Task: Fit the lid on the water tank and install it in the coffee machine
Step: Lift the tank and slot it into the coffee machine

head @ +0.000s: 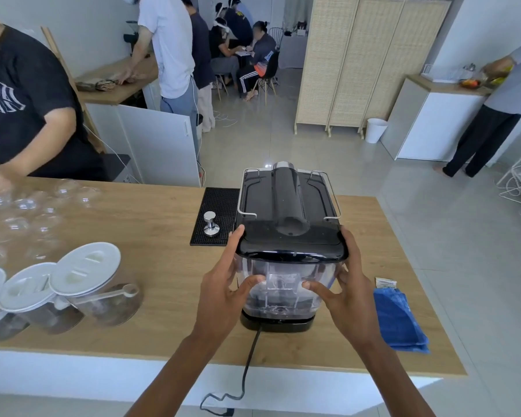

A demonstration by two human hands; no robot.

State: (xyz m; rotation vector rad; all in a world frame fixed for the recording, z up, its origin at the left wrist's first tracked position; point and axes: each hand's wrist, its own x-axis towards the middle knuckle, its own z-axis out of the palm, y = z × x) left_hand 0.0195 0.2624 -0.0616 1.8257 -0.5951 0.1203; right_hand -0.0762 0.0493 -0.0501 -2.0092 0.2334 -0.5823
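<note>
The black coffee machine (288, 194) stands on the wooden counter with its back toward me. A clear water tank (283, 284) sits at the machine's rear, above the black base, with a dark glossy lid (292, 243) on top of it. My left hand (223, 284) grips the tank's left side, thumb across its near face and a finger up on the lid's left edge. On the right side my right hand (346, 284) holds the tank in the same way. Whether the tank is fully seated I cannot tell.
A black bar mat (220, 203) with a metal tamper (211, 224) lies left of the machine. Lidded jars (85, 284) and clear glasses (27, 212) fill the counter's left. A blue cloth (399, 320) lies right. The power cord (247, 365) hangs over the near edge. A person leans in at far left.
</note>
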